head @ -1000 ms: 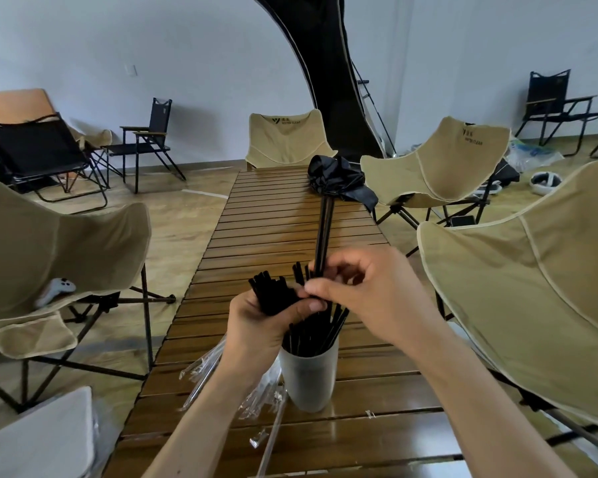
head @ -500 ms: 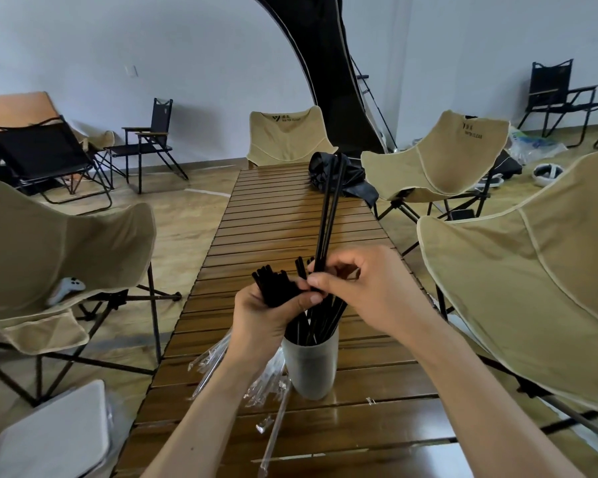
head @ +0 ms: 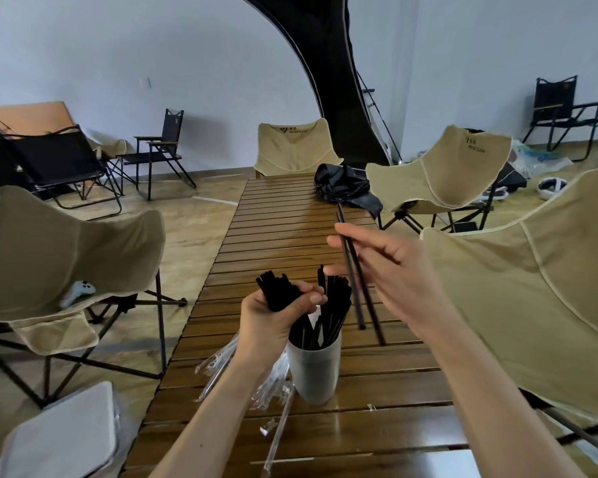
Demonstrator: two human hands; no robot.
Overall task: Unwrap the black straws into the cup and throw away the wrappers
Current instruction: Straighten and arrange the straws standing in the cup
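"WATER CLEAN" reads across the top of the tan chair (head: 296,146) at the far end of the slatted wooden table (head: 283,229), and the same print, slanted, marks the tan chair (head: 442,167) off to the right. White walls, wood-look floor, black folding chairs (head: 159,150) along the back, a crumpled black bag (head: 346,186) lying on the table's far end. The left hand (head: 273,319) sits just above the pale cup (head: 313,370), fingers curled tight around a bundle of black straws (head: 278,293) whose lower ends run down into the cup. The right hand (head: 390,270) is raised to the right of that bundle, thumb and fingers pinching two loose black straws (head: 354,277), which slant from above the fingers down past the palm, clear of the cup. Clear wrappers (head: 218,360) lie on the table under the left wrist, and more (head: 277,419) in front of the cup.
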